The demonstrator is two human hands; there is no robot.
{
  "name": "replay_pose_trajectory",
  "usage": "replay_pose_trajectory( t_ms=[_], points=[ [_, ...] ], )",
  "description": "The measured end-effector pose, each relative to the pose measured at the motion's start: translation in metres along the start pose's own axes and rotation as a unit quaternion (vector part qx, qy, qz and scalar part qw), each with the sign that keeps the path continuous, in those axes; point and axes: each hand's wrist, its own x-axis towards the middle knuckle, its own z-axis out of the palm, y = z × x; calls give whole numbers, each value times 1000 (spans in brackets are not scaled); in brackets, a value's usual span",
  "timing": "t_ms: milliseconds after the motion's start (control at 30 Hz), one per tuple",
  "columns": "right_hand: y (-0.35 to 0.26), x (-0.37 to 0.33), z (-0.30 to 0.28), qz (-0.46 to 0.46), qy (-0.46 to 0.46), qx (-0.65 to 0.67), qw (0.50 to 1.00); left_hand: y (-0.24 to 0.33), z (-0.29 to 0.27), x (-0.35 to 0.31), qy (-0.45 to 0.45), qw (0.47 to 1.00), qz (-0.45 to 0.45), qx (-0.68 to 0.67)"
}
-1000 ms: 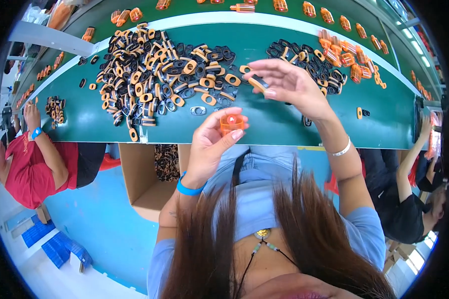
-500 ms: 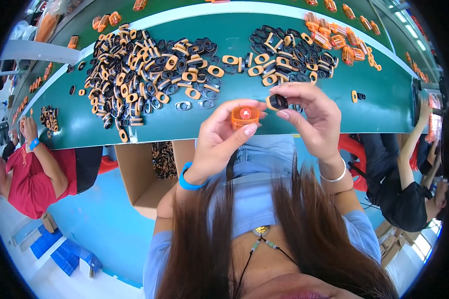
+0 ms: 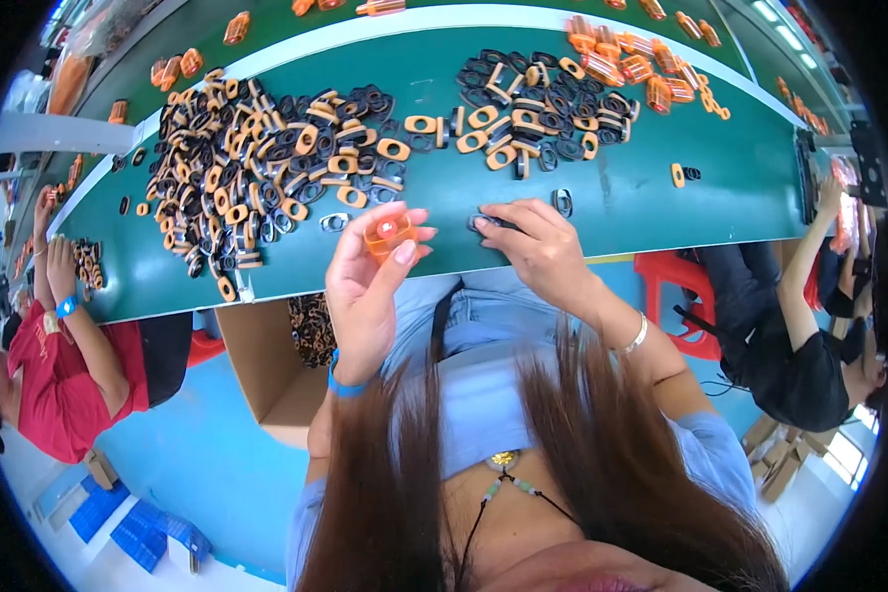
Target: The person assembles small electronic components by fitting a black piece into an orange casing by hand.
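"Question of grip first: what does the left hand (image 3: 360, 288) have?"

"Thumb and fingers are closed around an orange translucent housing (image 3: 389, 233), held up over the near edge of the green tabletop (image 3: 641, 212). Its red-centred end faces the camera, so I'd judge its long axis runs roughly toward us."

"And the right hand (image 3: 528, 240)?"

"Its bunched fingertips touch a dark oval ring (image 3: 476, 223) lying on the tabletop near that edge. Fingers cover part of it, so I cannot tell whether it's pinched or merely touched."

"How do those two pieces lie to each other?"

"The ring is to the right of the housing, across a short gap. From the right fingertips, the housing lies leftward. What shows of the ring suggests its long axis runs roughly left to right."

"Any other ring close by?"

"A loose dark ring (image 3: 562, 203), just beyond the right knuckles, its long axis pointing away from the person. A grey oval ring (image 3: 334, 223) sits left of the housing, nearer the left hand."
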Motion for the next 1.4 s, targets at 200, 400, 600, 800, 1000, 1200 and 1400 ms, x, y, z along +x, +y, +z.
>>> replay_pose_trajectory(
  t_ms=[200,400,600,800,1000,1200,1400],
  points=[
    [-13,14,-22,6,20,25,999,-6,5,0,-29,998,37,48],
    [4,0,-12,-17,-3,7,1000,-8,-3,-2,-6,999,6,31],
    [3,0,-15,-39,48,26,998,-12,0,1,-23,999,24,35],
    [-6,4,-16,-3,108,93,990,-8,7,-3,-31,997,28,63],
    [-6,-1,-15,28,59,59,996,-8,11,-4,-96,989,56,103],
    [-2,8,-22,92,-11,43,995,-7,12,-6,-133,984,70,93],
    [-47,31,-65,148,16,293,945,-8,8,-7,-160,972,129,111]
  ],
)
